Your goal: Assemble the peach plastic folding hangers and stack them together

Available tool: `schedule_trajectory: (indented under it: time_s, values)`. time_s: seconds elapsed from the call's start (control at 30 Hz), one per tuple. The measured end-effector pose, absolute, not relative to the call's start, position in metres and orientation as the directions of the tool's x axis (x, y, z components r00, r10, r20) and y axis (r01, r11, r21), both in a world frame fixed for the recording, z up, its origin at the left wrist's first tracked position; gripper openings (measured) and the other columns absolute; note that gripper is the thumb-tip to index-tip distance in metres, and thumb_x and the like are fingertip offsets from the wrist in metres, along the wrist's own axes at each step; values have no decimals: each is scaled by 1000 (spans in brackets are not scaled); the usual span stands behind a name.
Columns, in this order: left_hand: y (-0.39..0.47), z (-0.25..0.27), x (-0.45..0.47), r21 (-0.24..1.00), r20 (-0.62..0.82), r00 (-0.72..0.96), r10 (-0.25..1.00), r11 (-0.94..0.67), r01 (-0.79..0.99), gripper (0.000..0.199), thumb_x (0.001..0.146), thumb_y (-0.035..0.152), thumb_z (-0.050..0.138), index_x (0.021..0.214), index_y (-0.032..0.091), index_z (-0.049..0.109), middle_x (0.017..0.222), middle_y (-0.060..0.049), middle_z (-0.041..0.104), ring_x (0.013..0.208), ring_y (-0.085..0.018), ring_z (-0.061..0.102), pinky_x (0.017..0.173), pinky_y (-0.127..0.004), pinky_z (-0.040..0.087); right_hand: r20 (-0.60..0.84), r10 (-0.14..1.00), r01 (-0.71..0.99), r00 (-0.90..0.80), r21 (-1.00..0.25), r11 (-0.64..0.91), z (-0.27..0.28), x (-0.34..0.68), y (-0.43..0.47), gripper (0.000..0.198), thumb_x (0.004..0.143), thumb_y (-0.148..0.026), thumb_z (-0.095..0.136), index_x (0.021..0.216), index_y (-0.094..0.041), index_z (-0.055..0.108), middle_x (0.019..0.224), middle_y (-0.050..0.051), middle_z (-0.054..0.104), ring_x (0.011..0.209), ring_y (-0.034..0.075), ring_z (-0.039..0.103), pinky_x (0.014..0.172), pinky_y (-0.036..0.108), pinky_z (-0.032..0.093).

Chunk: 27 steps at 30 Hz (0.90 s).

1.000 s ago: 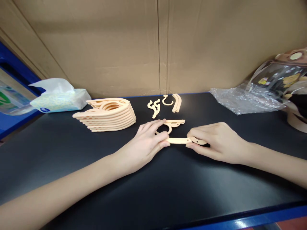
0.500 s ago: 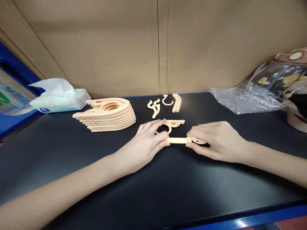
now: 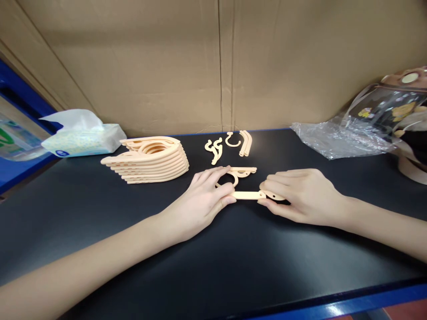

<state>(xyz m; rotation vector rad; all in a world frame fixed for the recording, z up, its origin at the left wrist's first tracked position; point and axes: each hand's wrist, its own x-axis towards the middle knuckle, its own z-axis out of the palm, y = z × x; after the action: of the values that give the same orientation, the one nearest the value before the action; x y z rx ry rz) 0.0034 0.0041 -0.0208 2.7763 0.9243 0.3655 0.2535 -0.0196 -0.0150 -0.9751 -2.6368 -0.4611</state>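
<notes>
Between my hands, on the black tabletop, lies a cream plastic folding hanger (image 3: 247, 195) with a round hook and a second arm on its far side. My left hand (image 3: 200, 202) is closed on its left part, covering that end. The fingers of my right hand (image 3: 296, 195) pinch the notched end piece at the right, near a small round joint. Beyond them rest loose cream hanger parts: two notched pieces (image 3: 214, 150), a hook (image 3: 233, 141) and two curved arms (image 3: 246, 143). A stack of folded hangers (image 3: 150, 161) sits to the left.
A tissue pack (image 3: 83, 138) lies at the back left. Crumpled clear plastic (image 3: 340, 137) and a transparent bag (image 3: 376, 102) are at the right. A cardboard wall (image 3: 160, 66) stands behind the black table (image 3: 213, 271), which has a blue front edge.
Almost nothing differs. Both hands keep their hold on the hanger, and the right hand has shifted very slightly left.
</notes>
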Motion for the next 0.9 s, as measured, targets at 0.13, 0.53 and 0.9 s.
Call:
schedule_trajectory:
  time_s: [0.13,0.53,0.9]
  values:
    - [4,-21,4,255,168,774,610,-786,564,27,101,32,32,94,20,55,141,-13,41,136,-26,28,104,-47,32,382,558,658,-737,217,721,-15,253,-20,31,96,-32,40,73,-19,57,61,-3,54,53,11,47,55,25,31]
    - [5,-22,4,263,184,774,606,-789,555,28,101,32,33,91,19,55,140,-13,43,135,-27,30,103,-47,33,381,552,653,-742,223,724,-15,253,-19,33,96,-31,39,72,-19,58,60,-2,55,53,11,47,54,25,30]
    - [4,-21,5,285,189,766,615,-781,556,28,100,32,34,91,20,57,140,-12,44,134,-28,31,104,-48,33,384,568,658,-728,157,737,-15,253,-18,30,94,-29,42,70,-19,57,58,-3,54,51,10,47,53,24,30]
